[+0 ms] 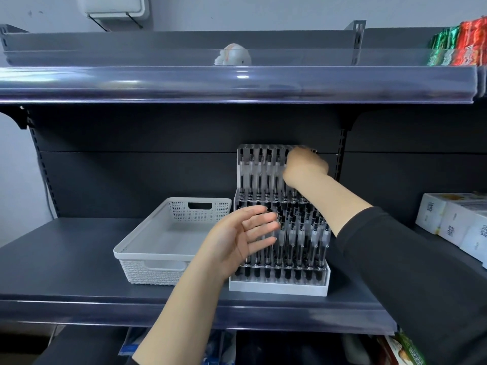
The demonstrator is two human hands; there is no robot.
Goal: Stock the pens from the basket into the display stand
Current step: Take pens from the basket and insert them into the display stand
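A white tiered display stand sits on the dark shelf, its rows filled with several clear pens with black ink. To its left is the white perforated basket; no pens show inside it. My right hand is blurred at the top right of the stand's back row, with curled fingers closed on the top of a pen there that is mostly hidden by the hand. My left hand is held flat with straight fingers at the stand's front left, against the lower pen rows, holding nothing.
The upper shelf's edge overhangs close above the stand. It carries a white object and red and green packets at the far right. White boxes stand to the right of the stand. Bare dark shelf lies left of the basket.
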